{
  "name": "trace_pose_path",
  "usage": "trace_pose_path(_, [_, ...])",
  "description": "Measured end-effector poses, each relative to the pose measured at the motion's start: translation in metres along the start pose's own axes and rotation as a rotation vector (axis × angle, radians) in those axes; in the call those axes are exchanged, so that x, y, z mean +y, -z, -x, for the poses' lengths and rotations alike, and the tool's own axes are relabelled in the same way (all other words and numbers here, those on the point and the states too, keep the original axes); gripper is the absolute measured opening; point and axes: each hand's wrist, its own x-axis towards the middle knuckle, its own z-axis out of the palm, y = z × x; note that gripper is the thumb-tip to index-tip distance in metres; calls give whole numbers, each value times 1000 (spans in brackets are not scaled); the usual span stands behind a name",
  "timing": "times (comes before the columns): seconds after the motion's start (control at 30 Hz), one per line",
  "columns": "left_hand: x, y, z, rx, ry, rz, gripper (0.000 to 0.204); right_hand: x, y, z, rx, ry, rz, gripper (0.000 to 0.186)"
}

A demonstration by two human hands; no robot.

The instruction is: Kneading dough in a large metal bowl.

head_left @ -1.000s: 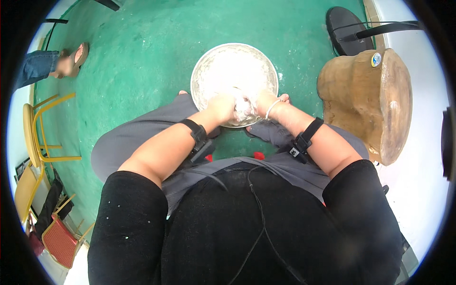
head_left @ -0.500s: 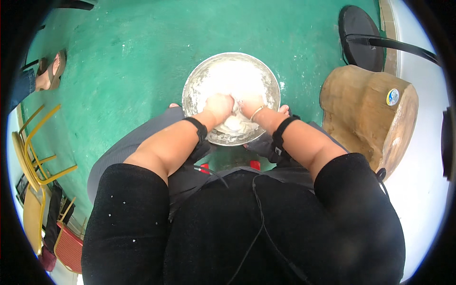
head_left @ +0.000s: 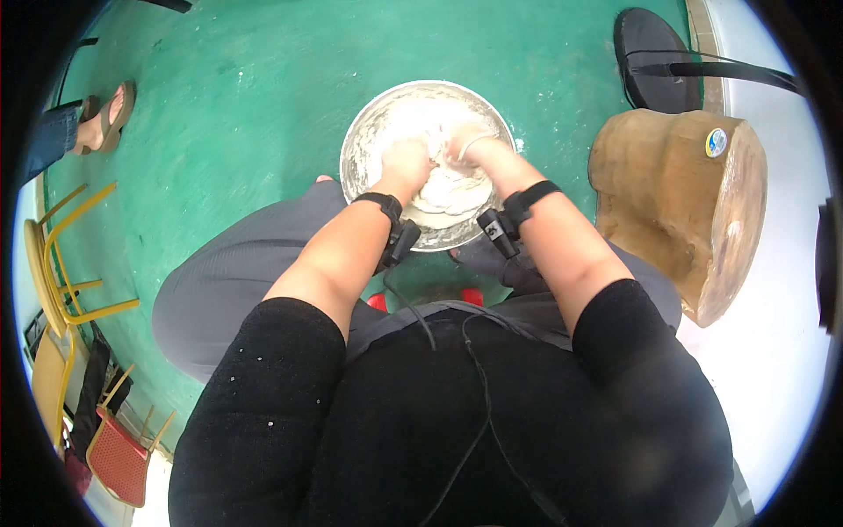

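Note:
A round metal bowl (head_left: 352,186) stands on the floor between my feet. Pale, wet dough (head_left: 452,195) lies in its near half, and loose white flour (head_left: 421,110) covers the far part. My left hand (head_left: 407,163) is curled into a fist against the dough's left side. Beside it, my right hand (head_left: 470,145) presses in from the right, its fingers bent into the dough and partly blurred. That wrist wears a light bangle. Both forearms carry black straps with small dark devices.
To the right is a carved wooden stool (head_left: 676,193), with a black round stand base (head_left: 659,66) behind it. Yellow-framed chairs (head_left: 66,281) and a red seat (head_left: 118,461) stand on the left. Another person's sandalled foot (head_left: 104,123) rests at far left on the green floor (head_left: 255,53).
My right hand has shifted up and further into the bowl, baring more dough in its near half. The left hand has moved slightly forward. The whole view has shifted a little.

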Motion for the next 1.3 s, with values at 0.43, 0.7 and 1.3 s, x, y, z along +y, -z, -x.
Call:
trace_pose_path(0.43, [-49,7,89,461,-175,27,69,-44,-59,46,-21,249,90,50])
trace_pose_path(0.7, [-6,22,104,-67,-472,-272,94,-46,-43,140,380,383,-122,30])
trace_pose_path(1.3, [-10,-11,90,-254,-353,-470,77,-62,-57,109,-70,-67,-326,20])
